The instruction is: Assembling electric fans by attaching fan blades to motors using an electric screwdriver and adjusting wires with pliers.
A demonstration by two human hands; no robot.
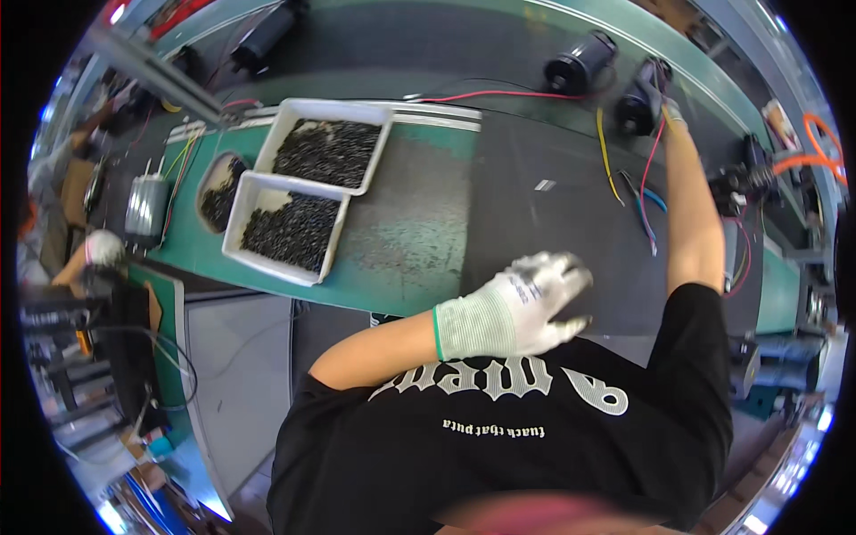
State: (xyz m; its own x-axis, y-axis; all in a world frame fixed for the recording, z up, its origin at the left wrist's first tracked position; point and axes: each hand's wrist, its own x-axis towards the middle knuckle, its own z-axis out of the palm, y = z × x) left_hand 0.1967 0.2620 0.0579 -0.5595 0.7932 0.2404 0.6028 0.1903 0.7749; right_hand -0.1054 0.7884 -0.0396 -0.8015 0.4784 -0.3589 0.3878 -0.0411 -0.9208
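My left hand [538,301], in a white knit glove, hovers in front of my chest with its fingers apart and nothing in them. At the far right my right arm stretches out, and my gloved right hand [658,87] is closed around a black cylindrical motor [635,114]; part of the fingers is hidden. A red wire [648,169] trails from near that motor toward me. Left of it lies a yellow wire [607,159]. Pliers with blue handles [655,200] rest beside the red wire. Another black motor [580,64] lies left of my right hand.
Two white trays [234,241] of small black parts stand on the green mat [401,259], with a smaller container [203,192] beside them. A silver motor [147,207] with wires stands at the left. Another person's gloved hand [105,248] shows there. An orange coiled hose [816,160] hangs right.
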